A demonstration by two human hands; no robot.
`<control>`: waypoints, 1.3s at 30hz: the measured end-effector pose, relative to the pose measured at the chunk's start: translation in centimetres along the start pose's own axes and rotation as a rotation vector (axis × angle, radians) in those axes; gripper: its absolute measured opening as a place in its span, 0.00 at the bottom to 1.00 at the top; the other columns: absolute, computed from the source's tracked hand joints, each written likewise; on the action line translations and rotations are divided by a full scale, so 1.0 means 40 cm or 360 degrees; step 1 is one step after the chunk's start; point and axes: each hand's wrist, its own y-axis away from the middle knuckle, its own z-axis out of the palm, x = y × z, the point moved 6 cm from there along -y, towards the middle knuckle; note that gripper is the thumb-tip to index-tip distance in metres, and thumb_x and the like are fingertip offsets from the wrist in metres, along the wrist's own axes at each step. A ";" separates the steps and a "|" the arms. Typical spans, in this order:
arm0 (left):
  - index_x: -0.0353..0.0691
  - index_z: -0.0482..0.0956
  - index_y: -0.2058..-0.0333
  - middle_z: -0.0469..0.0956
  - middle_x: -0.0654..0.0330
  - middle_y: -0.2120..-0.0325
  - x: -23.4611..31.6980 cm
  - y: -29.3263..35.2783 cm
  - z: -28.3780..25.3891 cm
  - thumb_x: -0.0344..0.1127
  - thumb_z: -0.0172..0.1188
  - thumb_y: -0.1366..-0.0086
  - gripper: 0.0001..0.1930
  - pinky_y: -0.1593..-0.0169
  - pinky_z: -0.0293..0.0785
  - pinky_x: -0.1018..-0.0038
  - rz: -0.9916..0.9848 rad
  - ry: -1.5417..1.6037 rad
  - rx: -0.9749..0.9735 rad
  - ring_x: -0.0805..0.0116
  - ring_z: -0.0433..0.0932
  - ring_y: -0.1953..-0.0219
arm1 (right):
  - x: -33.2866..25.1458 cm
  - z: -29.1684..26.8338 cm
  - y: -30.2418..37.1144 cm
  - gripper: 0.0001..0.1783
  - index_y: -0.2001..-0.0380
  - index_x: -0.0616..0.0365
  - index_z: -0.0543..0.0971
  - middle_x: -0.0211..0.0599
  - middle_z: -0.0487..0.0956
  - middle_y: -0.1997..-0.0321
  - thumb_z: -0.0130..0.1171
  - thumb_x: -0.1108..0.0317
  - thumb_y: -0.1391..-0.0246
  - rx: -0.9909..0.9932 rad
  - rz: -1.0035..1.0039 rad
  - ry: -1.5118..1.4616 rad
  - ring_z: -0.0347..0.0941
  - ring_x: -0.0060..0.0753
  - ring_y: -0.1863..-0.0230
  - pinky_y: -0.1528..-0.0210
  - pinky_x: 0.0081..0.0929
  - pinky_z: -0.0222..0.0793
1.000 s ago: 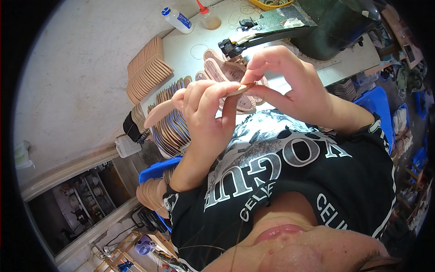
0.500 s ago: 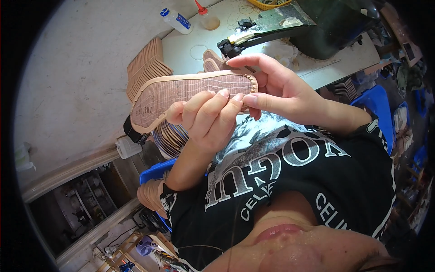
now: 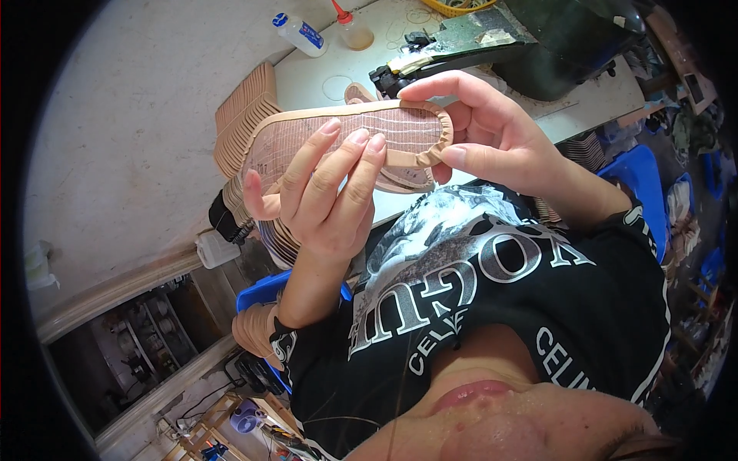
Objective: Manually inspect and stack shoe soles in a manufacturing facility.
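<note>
A shoe insole is held up in front of my chest, its pinkish lined face showing and a beige strip wrapped along its edge. Small gathers pucker that strip round the right end. My right hand grips this end, the index finger on the far edge and the thumb on the near one. Across the middle lie fingers of my left hand, spread a little, with the little finger lifted and the thumb hidden. Behind the insole, other similar pieces show partly on the table.
A long stack of beige insoles stands left of my hands. Beyond them is a white table with a dark machine arm, a white bottle, a red-tipped bottle and a yellow basket. A blue chair or bin is at right.
The insole has shifted slightly right and tilted. My left fingers have moved from the gathered end toward the middle and straightened. My right hand has moved slightly right, with its thumb on the near edge.
</note>
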 end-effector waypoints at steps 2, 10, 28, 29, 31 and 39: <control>0.60 0.83 0.67 0.80 0.79 0.67 0.006 0.000 -0.009 0.36 0.65 0.46 0.08 0.34 0.37 0.64 0.0029 -0.0008 0.0033 0.76 0.78 0.55 | 0.007 -0.002 0.001 0.25 0.45 0.63 0.60 0.37 0.74 0.58 0.52 0.79 0.45 -0.0027 0.0123 0.0052 0.72 0.19 0.62 0.62 0.16 0.69; 0.61 0.84 0.69 0.80 0.79 0.68 0.011 -0.002 -0.023 0.41 0.61 0.45 0.05 0.36 0.35 0.60 0.0151 -0.0041 0.0082 0.80 0.78 0.58 | -0.005 0.012 0.008 0.28 0.45 0.59 0.59 0.37 0.74 0.59 0.55 0.81 0.49 -0.0079 0.0202 0.0023 0.73 0.20 0.63 0.62 0.17 0.71; 0.34 0.65 0.57 0.73 0.60 0.74 -0.049 0.085 0.118 0.48 0.56 0.36 0.22 0.71 0.69 0.77 -0.1308 0.2101 0.0077 0.74 0.72 0.73 | 0.010 0.011 0.000 0.27 0.49 0.57 0.55 0.39 0.75 0.63 0.53 0.83 0.49 0.0133 -0.0228 0.0228 0.74 0.22 0.60 0.60 0.18 0.71; 0.34 0.67 0.58 0.73 0.60 0.76 -0.039 0.086 0.141 0.49 0.53 0.34 0.21 0.76 0.66 0.80 -0.1396 0.2433 -0.0060 0.76 0.71 0.77 | 0.012 0.017 -0.003 0.27 0.49 0.57 0.56 0.38 0.75 0.64 0.53 0.83 0.49 0.0096 -0.0266 0.0341 0.74 0.22 0.61 0.60 0.19 0.71; 0.32 0.72 0.63 0.73 0.61 0.81 -0.012 0.065 0.140 0.47 0.46 0.30 0.20 0.86 0.58 0.86 -0.1560 0.2444 -0.0192 0.81 0.66 0.87 | 0.019 0.028 -0.009 0.24 0.51 0.57 0.60 0.34 0.73 0.66 0.56 0.80 0.50 0.0037 -0.0398 0.0610 0.74 0.20 0.67 0.66 0.16 0.70; 0.33 0.74 0.64 0.74 0.60 0.84 -0.044 0.053 0.132 0.48 0.48 0.31 0.20 0.89 0.59 0.84 -0.1685 0.2219 -0.0211 0.77 0.68 0.89 | -0.070 0.044 -0.036 0.15 0.67 0.49 0.80 0.28 0.66 0.67 0.69 0.72 0.63 -0.0059 -0.0798 0.1959 0.63 0.29 0.62 0.60 0.26 0.60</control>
